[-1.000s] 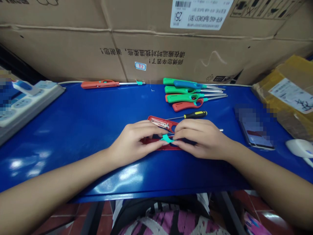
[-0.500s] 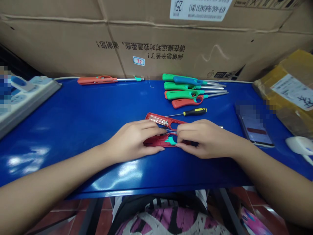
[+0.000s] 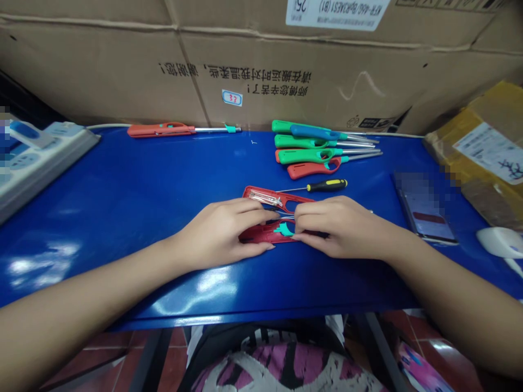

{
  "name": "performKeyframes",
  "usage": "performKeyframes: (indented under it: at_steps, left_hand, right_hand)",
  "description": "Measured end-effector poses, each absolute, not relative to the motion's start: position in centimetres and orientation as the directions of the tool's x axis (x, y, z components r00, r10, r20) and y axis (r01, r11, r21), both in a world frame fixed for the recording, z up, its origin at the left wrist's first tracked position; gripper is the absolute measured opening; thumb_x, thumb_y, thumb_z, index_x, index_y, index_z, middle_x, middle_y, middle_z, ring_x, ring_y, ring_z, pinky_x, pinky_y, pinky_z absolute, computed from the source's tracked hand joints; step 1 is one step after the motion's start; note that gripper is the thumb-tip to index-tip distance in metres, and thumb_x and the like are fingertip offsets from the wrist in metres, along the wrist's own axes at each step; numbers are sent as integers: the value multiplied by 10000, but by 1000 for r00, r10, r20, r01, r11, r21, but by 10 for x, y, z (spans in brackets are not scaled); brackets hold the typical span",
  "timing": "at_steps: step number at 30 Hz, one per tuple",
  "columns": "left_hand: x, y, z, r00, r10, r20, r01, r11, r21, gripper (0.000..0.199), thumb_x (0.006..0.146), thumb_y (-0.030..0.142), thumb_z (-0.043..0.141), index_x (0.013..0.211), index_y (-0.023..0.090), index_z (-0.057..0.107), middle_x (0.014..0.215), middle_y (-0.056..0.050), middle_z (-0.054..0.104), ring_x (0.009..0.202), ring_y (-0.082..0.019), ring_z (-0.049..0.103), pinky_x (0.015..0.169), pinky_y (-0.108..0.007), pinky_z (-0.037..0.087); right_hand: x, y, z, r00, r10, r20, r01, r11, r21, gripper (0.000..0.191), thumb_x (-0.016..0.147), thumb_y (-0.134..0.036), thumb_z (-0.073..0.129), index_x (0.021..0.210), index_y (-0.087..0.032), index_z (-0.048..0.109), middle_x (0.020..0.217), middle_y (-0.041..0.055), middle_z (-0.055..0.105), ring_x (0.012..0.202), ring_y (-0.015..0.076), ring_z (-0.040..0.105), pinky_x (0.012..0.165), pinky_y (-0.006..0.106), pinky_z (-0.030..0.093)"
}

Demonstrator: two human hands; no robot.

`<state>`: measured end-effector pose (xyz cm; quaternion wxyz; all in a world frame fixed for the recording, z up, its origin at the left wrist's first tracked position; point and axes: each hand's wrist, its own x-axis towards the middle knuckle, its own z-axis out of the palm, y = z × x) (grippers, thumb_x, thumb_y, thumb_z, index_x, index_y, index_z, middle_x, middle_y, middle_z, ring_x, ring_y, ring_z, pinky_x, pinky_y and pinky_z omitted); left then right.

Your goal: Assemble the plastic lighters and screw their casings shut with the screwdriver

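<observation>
Two halves of a red lighter casing lie open on the blue table. The upper half [image 3: 265,198] holds a clear fuel tube. Inside the lower half [image 3: 261,233] sits a teal trigger [image 3: 285,229]. My left hand [image 3: 232,228] is closed around the left end of the lower half, thumb at its near edge. My right hand [image 3: 337,226] pinches at the teal trigger and covers the right part of the casing. Dark wire and thin metal show between the halves, partly hidden by my fingers. Just beyond them lies a black and yellow screwdriver [image 3: 327,186].
Several green, blue and red lighters [image 3: 304,157] lie at the back, with an orange-red one [image 3: 161,129] further left. A power strip [image 3: 44,158] is on the left; a phone [image 3: 425,209], white mouse [image 3: 500,242] and taped box [image 3: 484,141] are on the right. A large carton [image 3: 122,71] stands behind.
The view has shifted slightly. My right fingertips have moved a little at the teal trigger, and my left fingertips reach slightly further right. Both hands stay at the red casing.
</observation>
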<state>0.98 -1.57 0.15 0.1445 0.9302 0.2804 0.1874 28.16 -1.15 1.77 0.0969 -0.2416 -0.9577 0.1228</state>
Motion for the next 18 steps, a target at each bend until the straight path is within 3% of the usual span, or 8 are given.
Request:
performKeyframes:
  at_steps: [6, 12, 18]
  left_hand:
    - [9, -16, 0, 767, 584, 265, 476, -795, 376, 390, 919, 389, 688, 1256, 194, 660, 1206, -90, 717, 1104, -255, 695, 901, -363, 580]
    - [9, -16, 0, 762, 584, 279, 469, -796, 384, 400, 912, 390, 698, 1258, 195, 650, 1167, -77, 726, 1079, -252, 699, 883, -356, 580]
    - [10, -16, -1, 763, 582, 282, 467, -798, 381, 388, 912, 380, 700, 1248, 192, 654, 1149, -76, 727, 1055, -245, 705, 862, -345, 580]
  right_hand:
    - [283, -10, 19, -820, 535, 204, 461, 829, -317, 208, 1006, -252, 527, 846, -182, 640, 833, 17, 652, 724, 130, 564, 655, 262, 393]
    - [282, -10, 16, -863, 487, 134, 435, 852, -292, 224, 1016, -249, 502, 872, -181, 659, 866, 23, 661, 767, 144, 594, 664, 269, 400]
    - [281, -10, 15, -849, 494, 189, 426, 851, -307, 214, 1014, -255, 512, 874, -181, 656, 865, 22, 665, 762, 138, 591, 676, 263, 410]
